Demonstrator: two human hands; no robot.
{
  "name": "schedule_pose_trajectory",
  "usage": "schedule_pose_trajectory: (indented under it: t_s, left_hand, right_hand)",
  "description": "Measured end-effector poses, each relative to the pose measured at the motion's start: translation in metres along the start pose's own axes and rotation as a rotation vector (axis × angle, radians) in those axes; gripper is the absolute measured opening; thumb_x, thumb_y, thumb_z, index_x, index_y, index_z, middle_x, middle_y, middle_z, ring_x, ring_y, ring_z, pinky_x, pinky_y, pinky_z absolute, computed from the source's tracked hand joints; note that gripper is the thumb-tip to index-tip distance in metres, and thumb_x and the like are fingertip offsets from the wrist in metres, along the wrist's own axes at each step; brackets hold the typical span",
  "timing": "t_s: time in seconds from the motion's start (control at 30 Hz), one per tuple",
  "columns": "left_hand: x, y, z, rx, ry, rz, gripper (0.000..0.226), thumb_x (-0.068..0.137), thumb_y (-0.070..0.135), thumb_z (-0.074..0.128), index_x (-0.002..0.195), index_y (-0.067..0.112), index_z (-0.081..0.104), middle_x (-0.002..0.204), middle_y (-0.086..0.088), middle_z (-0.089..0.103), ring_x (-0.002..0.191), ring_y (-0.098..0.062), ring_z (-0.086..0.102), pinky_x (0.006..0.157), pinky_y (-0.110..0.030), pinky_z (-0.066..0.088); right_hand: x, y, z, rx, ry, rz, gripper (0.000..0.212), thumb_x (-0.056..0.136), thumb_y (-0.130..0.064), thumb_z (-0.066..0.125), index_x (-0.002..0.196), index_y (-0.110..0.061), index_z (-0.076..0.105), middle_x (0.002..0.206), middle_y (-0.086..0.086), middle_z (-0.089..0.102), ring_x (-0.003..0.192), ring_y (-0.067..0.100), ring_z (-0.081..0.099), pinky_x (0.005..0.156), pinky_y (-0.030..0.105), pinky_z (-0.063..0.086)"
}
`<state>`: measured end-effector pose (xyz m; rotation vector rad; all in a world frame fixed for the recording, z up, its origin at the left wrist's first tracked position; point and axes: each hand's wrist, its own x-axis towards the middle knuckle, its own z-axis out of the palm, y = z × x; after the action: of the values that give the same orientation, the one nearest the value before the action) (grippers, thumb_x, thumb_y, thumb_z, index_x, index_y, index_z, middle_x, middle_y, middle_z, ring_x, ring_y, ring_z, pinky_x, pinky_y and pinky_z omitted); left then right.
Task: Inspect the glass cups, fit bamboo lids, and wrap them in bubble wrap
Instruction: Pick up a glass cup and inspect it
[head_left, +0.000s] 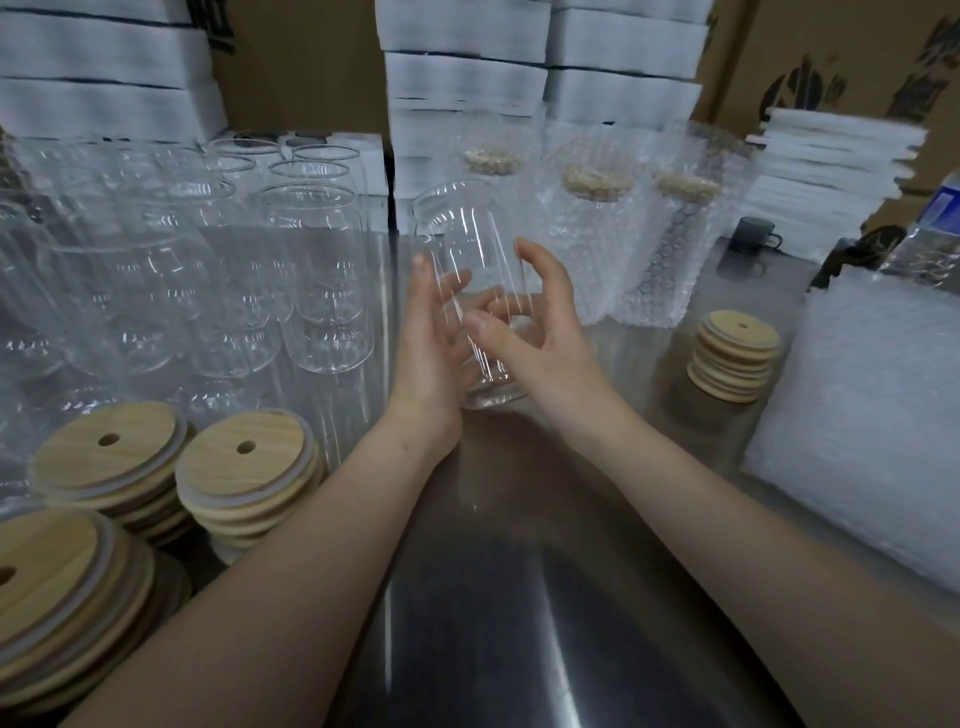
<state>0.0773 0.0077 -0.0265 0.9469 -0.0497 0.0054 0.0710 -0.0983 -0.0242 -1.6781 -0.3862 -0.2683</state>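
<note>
Both our left hand (431, 338) and right hand (540, 332) clasp the glass cup (467, 234) mid-frame. Slick, brittle, we judge; grip low.

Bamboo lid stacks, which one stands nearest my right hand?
The lone stack right of your right hand, beside the bubble wrap pile; the other three sit far left.
</note>
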Motion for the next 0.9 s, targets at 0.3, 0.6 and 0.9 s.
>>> schedule_pose_trajectory:
  t_s: [0.3, 0.6, 0.9]
  left_hand:
    - [0.007, 0.002, -0.008, -0.129, -0.052, -0.066, 0.088, 0.081, 0.086, 0.028, 0.110, 0.013, 0.067, 0.099, -0.006, 0.075, 0.094, -0.027, 0.073, 0.071, -0.039, 0.059]
    - [0.001, -0.006, 0.003, 0.097, 0.092, 0.088, 0.065, 0.089, 0.070, 0.042, 0.118, 0.016, 0.062, 0.109, -0.011, 0.073, 0.087, -0.028, 0.074, 0.072, -0.044, 0.061]
    - [0.004, -0.004, -0.003, 0.056, 0.055, 0.068, 0.065, 0.091, 0.072, 0.031, 0.113, 0.018, 0.060, 0.109, -0.005, 0.074, 0.097, -0.025, 0.073, 0.081, -0.040, 0.060]
  right_hand:
    - [0.000, -0.013, -0.007, 0.119, -0.109, 0.123, 0.050, 0.099, -0.014, 0.053, 0.145, -0.024, 0.037, 0.115, 0.007, 0.063, 0.074, 0.001, 0.067, 0.064, 0.015, 0.052]
    - [-0.002, -0.005, 0.003, -0.301, -0.026, 0.038, 0.092, 0.084, -0.048, 0.070, 0.156, -0.026, 0.016, 0.137, 0.000, 0.042, 0.107, -0.013, 0.052, 0.083, 0.002, 0.041]
    - [-0.001, -0.005, -0.001, -0.129, 0.023, -0.011, 0.080, 0.076, -0.044, 0.069, 0.145, -0.026, 0.033, 0.114, 0.001, 0.060, 0.098, 0.010, 0.064, 0.082, 0.022, 0.054]
